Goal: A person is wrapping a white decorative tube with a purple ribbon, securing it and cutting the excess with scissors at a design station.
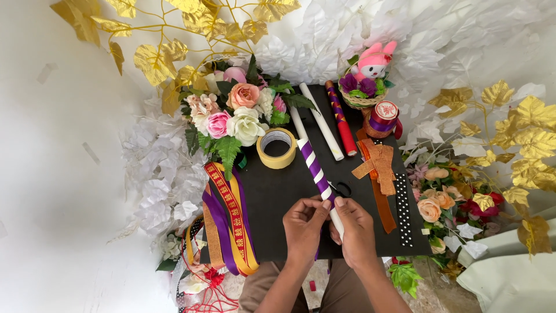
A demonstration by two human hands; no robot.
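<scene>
We see the left hand (303, 225) and the right hand (354, 227) close together near the front edge of the black board (278, 197); both are pinched shut on the near end of a white stick (317, 174) that has purple ribbon wound around it in stripes; the fingertips (325, 204) meet right where the purple stops and the bare white part begins; a loose bit of purple ribbon seems to hang down between the hands; the stick lies slanted, its far end pointing to the middle of the board beside a roll of yellow tape (277, 148); we think the stick is light and stiff, and the ribbon soft and slippery, so the best place to hold is right at the last turn of ribbon; small black scissors (341, 188) lie just beside the stick; two more sticks, one white (322, 123) and one red (341, 120), lie near the back edge; a bunch of fake flowers (237, 116) sits at the back left corner; long ribbons (230, 220) hang over the left edge; a brown bow (379, 165) and a dotted ribbon (403, 211) lie toward the right edge.
</scene>
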